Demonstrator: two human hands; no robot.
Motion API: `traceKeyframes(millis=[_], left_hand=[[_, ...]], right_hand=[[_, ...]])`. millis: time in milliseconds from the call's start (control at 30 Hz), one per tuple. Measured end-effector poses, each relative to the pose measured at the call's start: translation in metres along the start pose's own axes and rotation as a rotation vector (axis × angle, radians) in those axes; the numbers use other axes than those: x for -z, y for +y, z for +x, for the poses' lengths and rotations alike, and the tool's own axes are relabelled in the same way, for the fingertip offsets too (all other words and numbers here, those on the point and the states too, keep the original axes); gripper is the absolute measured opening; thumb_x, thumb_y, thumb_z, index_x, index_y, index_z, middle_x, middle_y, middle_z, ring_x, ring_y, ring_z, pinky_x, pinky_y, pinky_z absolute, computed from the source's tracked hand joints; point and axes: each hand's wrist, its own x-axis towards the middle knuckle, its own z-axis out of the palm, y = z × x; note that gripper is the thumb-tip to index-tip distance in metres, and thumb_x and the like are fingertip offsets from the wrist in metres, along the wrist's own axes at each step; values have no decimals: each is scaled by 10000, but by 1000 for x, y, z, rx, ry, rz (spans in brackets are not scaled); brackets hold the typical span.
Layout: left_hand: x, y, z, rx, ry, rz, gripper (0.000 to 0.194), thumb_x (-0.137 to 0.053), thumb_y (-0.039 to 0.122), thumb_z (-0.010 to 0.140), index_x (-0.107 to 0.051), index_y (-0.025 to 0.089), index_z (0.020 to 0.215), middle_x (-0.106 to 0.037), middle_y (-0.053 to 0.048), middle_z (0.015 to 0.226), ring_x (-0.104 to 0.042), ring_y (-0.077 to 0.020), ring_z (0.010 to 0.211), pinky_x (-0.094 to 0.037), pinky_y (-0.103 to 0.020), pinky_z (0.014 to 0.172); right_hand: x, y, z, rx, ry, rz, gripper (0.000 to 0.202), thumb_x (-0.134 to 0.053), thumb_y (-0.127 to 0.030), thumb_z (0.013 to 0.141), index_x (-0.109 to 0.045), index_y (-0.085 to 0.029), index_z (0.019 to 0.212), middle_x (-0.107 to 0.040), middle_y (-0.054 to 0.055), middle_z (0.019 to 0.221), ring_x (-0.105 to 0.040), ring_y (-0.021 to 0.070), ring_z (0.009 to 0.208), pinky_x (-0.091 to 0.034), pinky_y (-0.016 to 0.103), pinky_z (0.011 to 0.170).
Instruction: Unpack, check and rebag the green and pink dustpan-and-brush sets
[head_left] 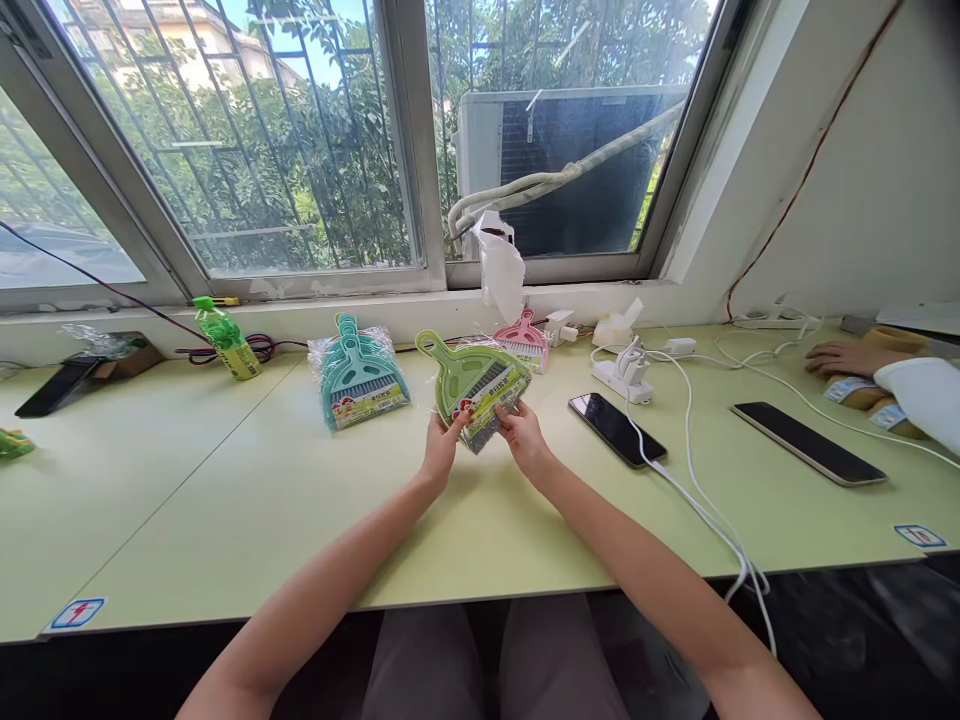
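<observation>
Both the left hand (441,440) and right hand (519,430) are gripping the wrapped green dustpan set (474,388) at its near end, its handle pointing toward the tabletop's (225,500) far-left corner.

both arms reach forward, left hand (441,447) and right hand (523,437) close together, fingers curled in a grip.

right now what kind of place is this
Probably a shared office or workroom: a long green desk under a window, phones charging, and another person's hand at the next seat.
</observation>
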Motion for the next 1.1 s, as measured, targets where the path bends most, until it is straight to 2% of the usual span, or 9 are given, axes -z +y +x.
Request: traceKeyframes(millis=[200, 333, 467, 667, 800, 867, 933, 1033, 1100], left_hand=[[6, -3, 4, 19, -12, 186, 603, -749, 559, 646, -556, 171, 1066, -683, -94, 1003, -652, -249, 859, -528, -312, 623], [6, -3, 3, 39, -35, 157, 601, -759, 560, 627, -563, 174, 1045, -683, -87, 976, -658, -243, 822, -546, -331, 614], [10, 1, 9, 133, -30, 66, 549, -761, 449, 643, -555, 182, 1076, -683, -85, 1013, -667, -248, 851, -562, -353, 635], [31, 10, 32, 323, -93, -186, 395, -699, 251, 674, -587, 142, 1036, -703, -103, 957, -672, -220, 758, -595, -408, 678], [47, 8, 41, 373, -59, -218, 275, -669, 192, 695, -628, 129, 959, -715, -100, 893, -669, -213, 749, -603, -401, 698], [51, 5, 43, 392, -70, -216, 249, -664, 176, 700, -642, 129, 943, -720, -99, 878, -672, -210, 750, -604, -387, 708], [54, 3, 45, 403, -102, -221, 251, -664, 169, 710, -648, 126, 957, -723, -100, 892, -679, -203, 750, -603, -353, 703], [58, 2, 48, 439, -144, -218, 291, -652, 156, 742, -636, 111, 1028, -724, -99, 897, -683, -179, 707, -592, -285, 651], [62, 2, 51, 498, -153, -177, 333, -630, 142, 768, -609, 89, 1096, -722, -97, 862, -677, -165, 649, -579, -260, 607]], right_hand=[[1, -4, -1, -52, -8, -12, 320, -777, -195, 591, -620, -203, 870, -725, 31, 884, -691, 210, 811, -587, 358, 770], [5, -15, 7, -121, -51, -92, 267, -738, -177, 626, -603, -195, 856, -725, 26, 824, -694, 192, 685, -600, 351, 699], [13, -34, 17, -135, -77, -320, 166, -703, -252, 703, -622, -160, 815, -710, 53, 755, -675, 190, 566, -589, 339, 588], [22, -52, 17, 348, 70, -480, 260, -560, -410, 828, -656, -172, 863, -706, 79, 853, -660, 179, 561, -551, 330, 598], [31, -56, 16, 706, 192, -857, 371, -475, -194, 828, -605, -243, 1172, -625, 77, 1195, -659, 182, 789, -518, 329, 731], [36, -57, 20, 736, 97, -1025, 518, -519, -118, 766, -575, -281, 1254, -584, 68, 1267, -618, 223, 996, -508, 336, 780], [40, -57, 24, 684, -125, -1072, 566, -589, -115, 731, -584, -317, 1259, -583, 47, 1277, -552, 249, 1134, -516, 333, 782], [42, -54, 31, 571, -413, -955, 396, -669, -244, 758, -670, -322, 1146, -549, 33, 1334, -525, 251, 1187, -535, 335, 799], [43, -52, 35, 539, -449, -877, 311, -675, -351, 784, -707, -300, 1090, -545, 45, 1341, -544, 247, 1169, -539, 341, 820]])
